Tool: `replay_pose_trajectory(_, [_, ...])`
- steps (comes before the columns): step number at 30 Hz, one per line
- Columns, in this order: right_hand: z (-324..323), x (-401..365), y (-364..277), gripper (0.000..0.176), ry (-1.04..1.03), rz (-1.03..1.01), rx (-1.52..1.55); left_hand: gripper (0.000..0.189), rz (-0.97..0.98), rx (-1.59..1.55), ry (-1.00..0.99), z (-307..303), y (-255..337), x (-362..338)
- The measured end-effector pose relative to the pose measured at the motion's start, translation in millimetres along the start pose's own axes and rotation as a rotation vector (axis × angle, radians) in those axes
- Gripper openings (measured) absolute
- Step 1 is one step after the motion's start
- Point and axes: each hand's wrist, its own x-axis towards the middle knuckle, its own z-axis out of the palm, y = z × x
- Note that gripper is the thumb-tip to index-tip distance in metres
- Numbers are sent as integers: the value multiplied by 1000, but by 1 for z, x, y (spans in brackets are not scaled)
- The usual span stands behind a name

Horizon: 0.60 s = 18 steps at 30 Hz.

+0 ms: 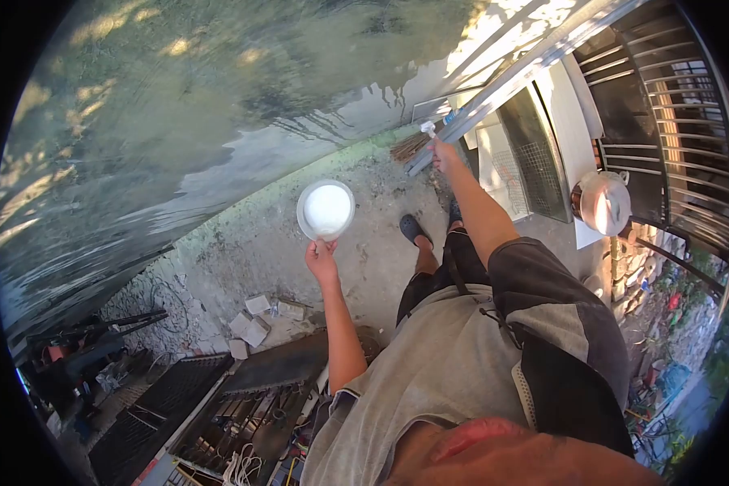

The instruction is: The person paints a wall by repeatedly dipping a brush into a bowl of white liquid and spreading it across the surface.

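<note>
My left hand (322, 257) grips the rim of a round pale bowl (302, 212), its fingers closed on the near edge. White liquid that looks like paint (328, 209) fills much of it. Out to the right, my right hand (444, 155) is closed around the handle of a small paintbrush (428, 128) with a white head, partly hard to make out at this size. The brush is held near the base of a tall wall (243, 121) with grey-green patches and drip marks. The bowl hangs above the concrete floor (259, 243), apart from the wall.
Long boards (494, 93) lean at the right beside a bundle of sticks (409, 147). A wire-mesh panel (535, 170) and a metal pot (606, 204) stand farther right. Broken blocks (251, 324) and dark metal frames (158, 413) lie at the lower left.
</note>
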Motion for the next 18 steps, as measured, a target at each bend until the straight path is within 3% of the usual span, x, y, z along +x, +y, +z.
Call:
replay_pose_trajectory(2, [6,-39,-31,38,-306,-249,174,27,-8,-15,14,-1,2,-3])
replay_pose_trajectory(6, [3,-182,-91,37,-452,-458,200,26,-28,-54,7,3,3,-7])
replay_pose_trajectory(10, [-32,-300,-102,40,-549,-636,205,26,-31,-76,-22,11,2,-7])
replay_pose_trajectory(15, [-50,-312,-114,40,-577,-771,103,26,-17,-106,-67,25,10,0])
replay_pose_trajectory(18, [-42,-264,-114,41,-624,-732,144,27,24,-96,-86,28,10,6])
